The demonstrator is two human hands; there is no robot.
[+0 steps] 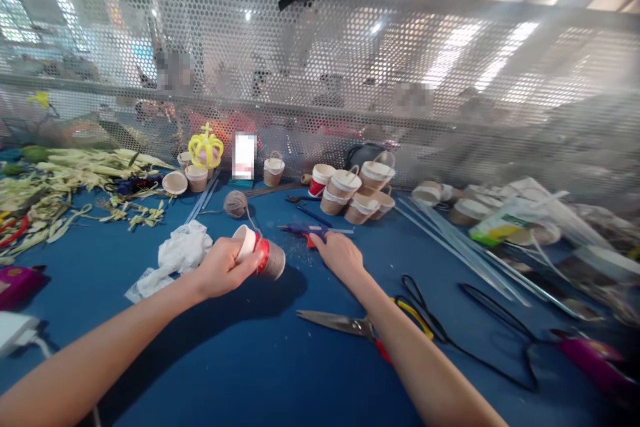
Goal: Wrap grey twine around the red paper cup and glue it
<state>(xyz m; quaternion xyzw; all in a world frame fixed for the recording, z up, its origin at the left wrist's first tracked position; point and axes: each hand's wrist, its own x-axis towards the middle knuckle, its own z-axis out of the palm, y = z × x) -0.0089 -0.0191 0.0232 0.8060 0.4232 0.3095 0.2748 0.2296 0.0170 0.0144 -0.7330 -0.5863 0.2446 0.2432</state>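
Observation:
My left hand (227, 267) is wrapped round a paper cup (245, 243), tilted with its white open rim toward the upper left. The cup has a red band, and grey-brown yarn is wound round its base end. A strand runs from near the cup to a ball of grey yarn (235, 204) behind it. My right hand (343, 257) is closed over a blue hot glue gun (299, 229) with a red trigger, low at the tabletop. The gun's nozzle points left; my fingers partly hide its body. Scissors (345, 324) lie partly under my right forearm.
Several wrapped cups with handles (345, 183) stand at the back. Clear glue sticks (460, 247) lie right, near a black cord (500, 360). Crumpled white material (185, 247) sits left, beyond it pale husks (75, 173). A perforated metal screen (320, 80) borders the blue table (240, 360).

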